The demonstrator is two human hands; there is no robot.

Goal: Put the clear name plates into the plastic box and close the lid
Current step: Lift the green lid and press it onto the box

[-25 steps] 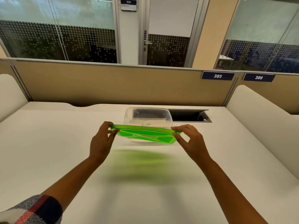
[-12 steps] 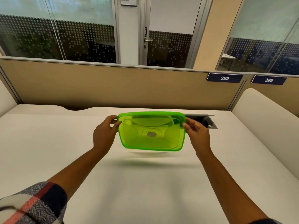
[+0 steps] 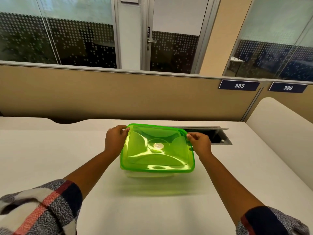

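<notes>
1. From the head camera, the person is holding the green lid (image 3: 157, 148) over the clear plastic box (image 3: 149, 175), which is standing on the tabletop (image 3: 50, 150) about midway across, just near of the cable slot (image 3: 215, 137).
2. The left hand (image 3: 115, 141) is pinching the lid's far left corner, its grip clenched on the rim; the right hand (image 3: 200, 144) is grasping the far right edge the same way.
3. The lid is looking laid on rather than sealed. To my eye the near edge is sitting on the box while the far side is not yet pressed home.
4. To do this well, I would be squaring the lid's rim with the box rim first, then pressing down at the corners and running the fingers round until it is seated all the way.
5. The name plates cannot be made out through the green plastic, so I cannot tell whether they are inside.
6. Readable writing: the far partition's dark tags are reading "385" (image 3: 239, 85) and "386" (image 3: 287, 87), and the door (image 3: 174, 31) beyond is carrying "PUSH" by its handle.
</notes>
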